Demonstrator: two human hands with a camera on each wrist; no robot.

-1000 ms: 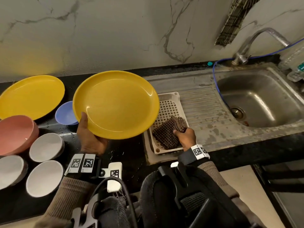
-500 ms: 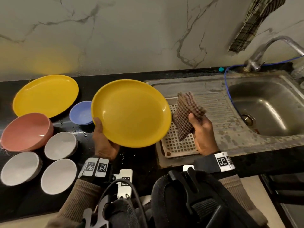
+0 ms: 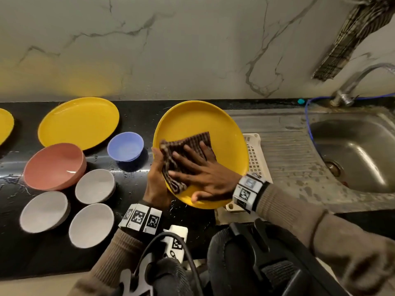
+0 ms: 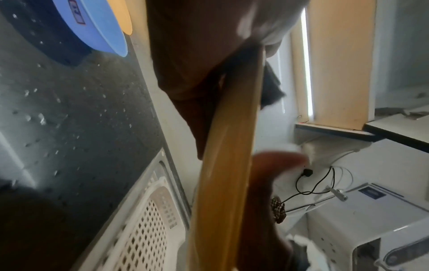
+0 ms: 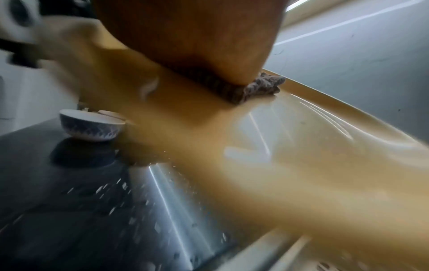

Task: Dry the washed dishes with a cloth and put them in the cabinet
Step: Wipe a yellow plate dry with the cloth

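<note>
A yellow plate (image 3: pixel 222 133) is held tilted above the black counter, and my left hand (image 3: pixel 157 178) grips its left rim. My right hand (image 3: pixel 198 169) lies flat with spread fingers on a brown checked cloth (image 3: pixel 183 146), pressing it against the plate's inner face. In the left wrist view the plate (image 4: pixel 232 146) shows edge-on, with my left hand's fingers behind it and a bit of cloth (image 4: pixel 278 210) peeking out. In the blurred right wrist view the cloth (image 5: pixel 260 88) sits under my palm on the plate (image 5: pixel 301 146).
On the counter to the left lie another yellow plate (image 3: pixel 79 122), a blue bowl (image 3: pixel 125 146), a pink bowl (image 3: pixel 54 165) and three white bowls (image 3: pixel 95 185). A white perforated tray (image 3: pixel 255 159) sits on the drainboard beside the steel sink (image 3: pixel 359 150). A checked towel (image 3: pixel 352 35) hangs above the tap.
My right hand lifted the cloth off the white tray, carried it left and now presses it flat onto the plate. The plate stayed in my left hand.
</note>
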